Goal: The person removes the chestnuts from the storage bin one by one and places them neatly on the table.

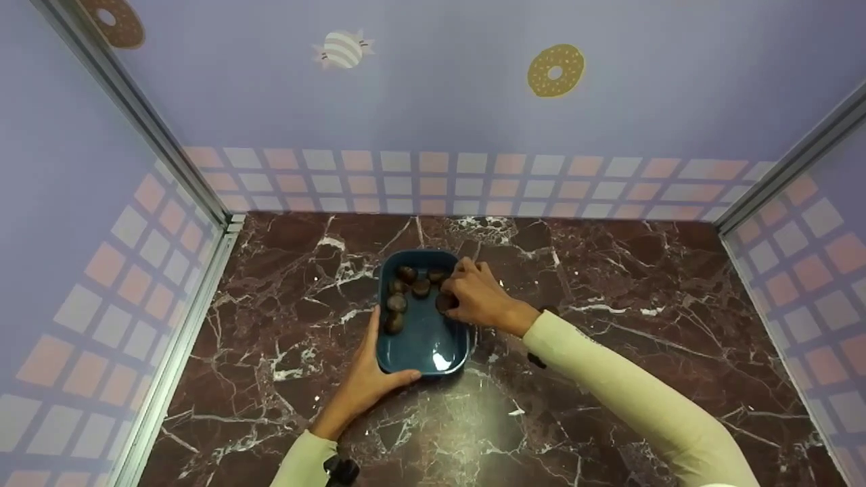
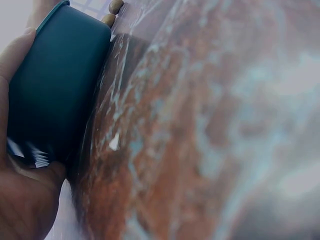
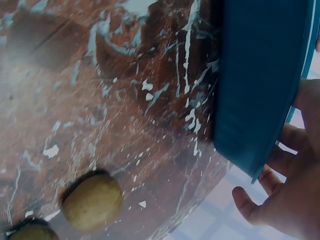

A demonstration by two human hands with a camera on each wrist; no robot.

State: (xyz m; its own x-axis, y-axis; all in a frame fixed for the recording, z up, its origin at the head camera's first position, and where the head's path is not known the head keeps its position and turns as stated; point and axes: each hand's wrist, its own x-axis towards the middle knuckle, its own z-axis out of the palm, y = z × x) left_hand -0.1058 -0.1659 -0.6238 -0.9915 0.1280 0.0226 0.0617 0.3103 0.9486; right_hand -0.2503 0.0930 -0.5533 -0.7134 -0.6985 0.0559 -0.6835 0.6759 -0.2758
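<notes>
A deep blue rectangular tray [image 1: 423, 338] stands on the dark marbled surface. Several brown, rounded egg-shaped lumps [image 1: 396, 303] lie inside it, mostly along its left side and far end. Over the tray's right rim reaches my right hand [image 1: 477, 294], pinching one brown lump [image 1: 446, 302] between thumb and fingers inside the tray. My left hand [image 1: 372, 372] braces the tray's near left corner, fingers straight along the left side and thumb along the front rim. In the right wrist view, the tray's outer wall [image 3: 260, 75] hides what the right fingertips hold.
A yellowish-brown egg-shaped lump [image 3: 92, 201] lies outside the tray in the right wrist view. Two similar lumps [image 2: 108, 20] show beyond the tray in the left wrist view. Patterned lilac walls [image 1: 433, 101] enclose the back and both sides.
</notes>
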